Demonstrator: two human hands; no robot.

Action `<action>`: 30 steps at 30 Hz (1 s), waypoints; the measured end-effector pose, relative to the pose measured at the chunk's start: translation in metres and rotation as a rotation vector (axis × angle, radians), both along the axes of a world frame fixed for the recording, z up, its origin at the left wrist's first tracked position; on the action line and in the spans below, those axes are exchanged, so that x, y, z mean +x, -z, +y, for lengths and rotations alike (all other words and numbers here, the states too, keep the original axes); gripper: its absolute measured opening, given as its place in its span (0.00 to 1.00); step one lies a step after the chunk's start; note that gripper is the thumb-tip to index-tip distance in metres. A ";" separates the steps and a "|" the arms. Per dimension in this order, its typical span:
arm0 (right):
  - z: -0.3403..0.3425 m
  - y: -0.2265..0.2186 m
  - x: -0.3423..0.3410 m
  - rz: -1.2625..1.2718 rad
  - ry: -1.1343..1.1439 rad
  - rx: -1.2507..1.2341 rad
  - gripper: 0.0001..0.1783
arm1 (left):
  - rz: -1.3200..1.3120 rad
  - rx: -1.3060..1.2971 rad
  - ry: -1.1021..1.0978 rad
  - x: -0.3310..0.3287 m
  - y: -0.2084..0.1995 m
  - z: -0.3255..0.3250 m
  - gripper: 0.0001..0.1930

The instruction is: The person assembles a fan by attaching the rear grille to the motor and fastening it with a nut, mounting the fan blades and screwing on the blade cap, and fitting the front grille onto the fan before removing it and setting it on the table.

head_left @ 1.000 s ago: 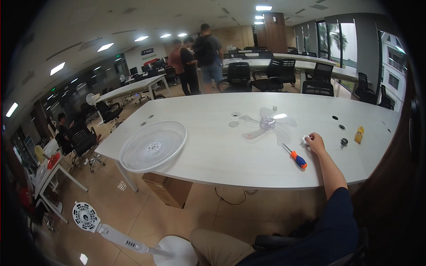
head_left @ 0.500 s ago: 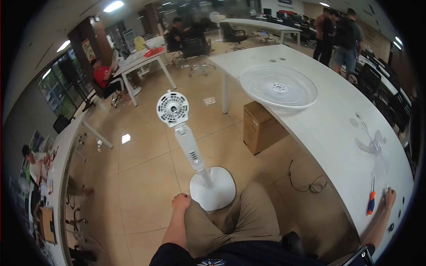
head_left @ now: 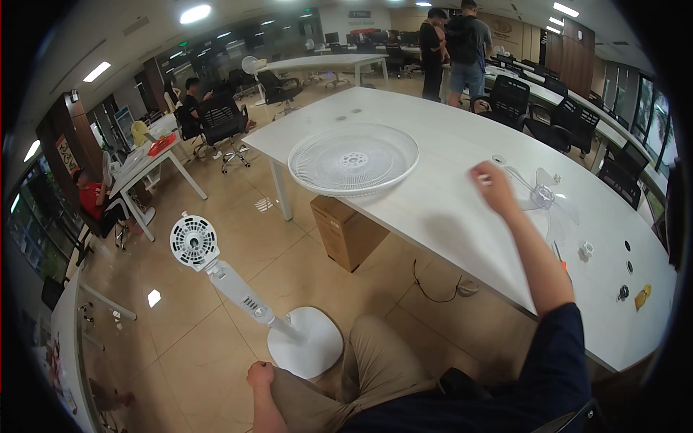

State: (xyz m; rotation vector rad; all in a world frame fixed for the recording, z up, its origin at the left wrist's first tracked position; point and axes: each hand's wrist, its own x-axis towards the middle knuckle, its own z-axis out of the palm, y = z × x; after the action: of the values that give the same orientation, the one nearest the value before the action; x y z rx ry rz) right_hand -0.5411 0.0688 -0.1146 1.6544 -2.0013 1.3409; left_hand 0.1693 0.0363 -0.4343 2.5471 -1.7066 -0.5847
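Observation:
My left hand (head_left: 260,374) rests on my left knee with its fingers curled in and nothing showing in them. My right hand (head_left: 494,186) is over the white table (head_left: 462,155), between the fan grille and the fan blade. Its fingers are curled together; whatever they may hold is hidden. A round white fan grille (head_left: 354,160) lies at the table's near edge. To the right of the hand is a clear fan blade (head_left: 541,196). A white stand fan body (head_left: 238,285), without blade or grille, stands on the floor before my knees.
My right arm partly covers a screwdriver (head_left: 564,265). Nearby on the table are a white round part (head_left: 586,250), a dark knob (head_left: 623,292) and a yellow object (head_left: 642,296). A cardboard box (head_left: 346,234) stands under the table, near a cable (head_left: 433,297). Chairs and people are beyond.
My right hand has moved from beside the screwdriver, away from the white round part, forward and left across the table. My view has turned right. My left hand stays on my knee.

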 end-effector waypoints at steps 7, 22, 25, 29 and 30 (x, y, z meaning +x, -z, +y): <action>-0.153 0.063 0.102 0.553 -0.296 -0.103 0.11 | 0.004 -0.001 -0.028 0.002 -0.007 0.007 0.19; -0.095 0.022 0.108 0.427 -0.357 0.226 0.07 | 0.021 -0.045 -0.066 0.015 -0.003 0.009 0.18; -0.080 0.006 0.104 0.495 -0.313 0.205 0.08 | 0.015 -0.052 -0.060 0.017 0.001 0.009 0.18; -0.065 -0.004 0.087 0.522 -0.305 0.185 0.09 | 0.027 -0.063 -0.057 0.016 0.001 0.009 0.17; -0.063 -0.006 0.083 0.503 -0.307 0.158 0.09 | 0.029 -0.064 -0.056 0.017 0.002 0.008 0.17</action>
State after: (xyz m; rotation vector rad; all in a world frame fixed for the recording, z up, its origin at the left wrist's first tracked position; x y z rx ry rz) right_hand -0.4576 0.0055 -0.1085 2.1738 -1.6366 0.7405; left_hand 0.1868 0.0444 -0.4363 2.5207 -1.6126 -0.5524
